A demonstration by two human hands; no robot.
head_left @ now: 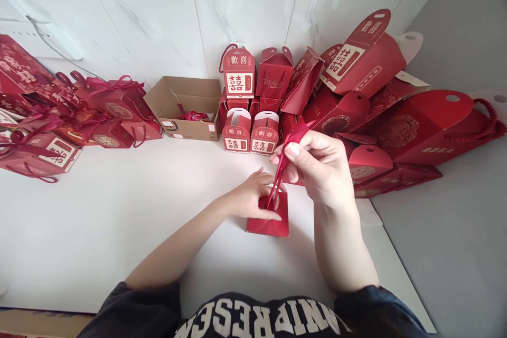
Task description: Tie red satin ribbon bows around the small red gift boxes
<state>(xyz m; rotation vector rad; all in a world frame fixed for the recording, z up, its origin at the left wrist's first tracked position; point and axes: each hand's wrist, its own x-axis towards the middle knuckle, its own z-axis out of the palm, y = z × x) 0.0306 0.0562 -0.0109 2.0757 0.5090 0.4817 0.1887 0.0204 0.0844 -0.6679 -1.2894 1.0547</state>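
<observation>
A small red box stands on the white table in front of me. My left hand rests on its top, fingers spread around the spot where a red ribbon rises from the box. Above and to the right, my right hand pinches the upper part of this ribbon between thumb and fingers and holds it taut. The ribbon's loose end sticks out above the right thumb. Part of the box top is hidden beneath my left hand.
An open cardboard box with red ribbon inside stands at the back. Right of it are stacked red gift boxes, then a large pile of red boxes by the grey wall. Ribbon-tied boxes crowd the left.
</observation>
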